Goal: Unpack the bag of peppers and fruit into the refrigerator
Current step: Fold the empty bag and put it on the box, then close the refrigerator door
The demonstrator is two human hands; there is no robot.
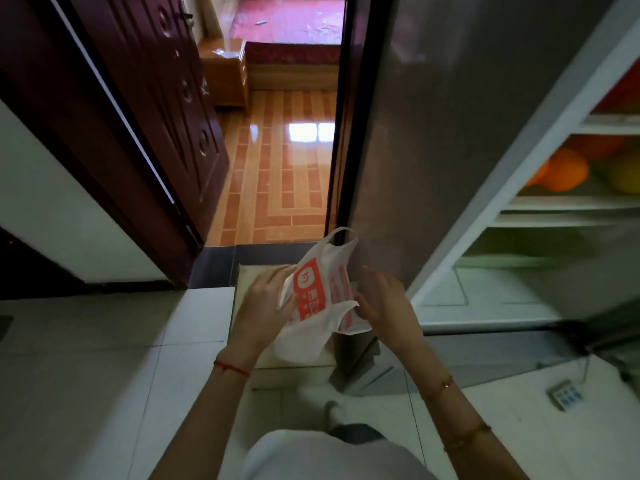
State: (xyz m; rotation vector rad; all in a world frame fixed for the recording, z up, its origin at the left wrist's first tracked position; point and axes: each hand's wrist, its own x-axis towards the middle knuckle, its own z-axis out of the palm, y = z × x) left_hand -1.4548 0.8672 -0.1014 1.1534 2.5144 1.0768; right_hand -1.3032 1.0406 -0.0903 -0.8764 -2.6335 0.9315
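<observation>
A white plastic bag [313, 299] with an orange print hangs flat and limp between both hands, low in front of me. My left hand [265, 299] pinches its left edge. My right hand [384, 301] holds its right side, fingers curled around the plastic. To the right stands the refrigerator [433, 133] with its compartment open. Oranges [568, 169] and a yellow-green fruit [627, 174] lie on a shelf inside. Something red [623, 95] sits on the shelf above, and green shapes show blurred in the drawer [526, 244] below.
A pale low box or stool [249, 282] stands under the bag beside the refrigerator. A dark wooden door [156, 116] opens to the left onto a room with orange tiles. A small keypad device [565, 396] lies on the white floor at right.
</observation>
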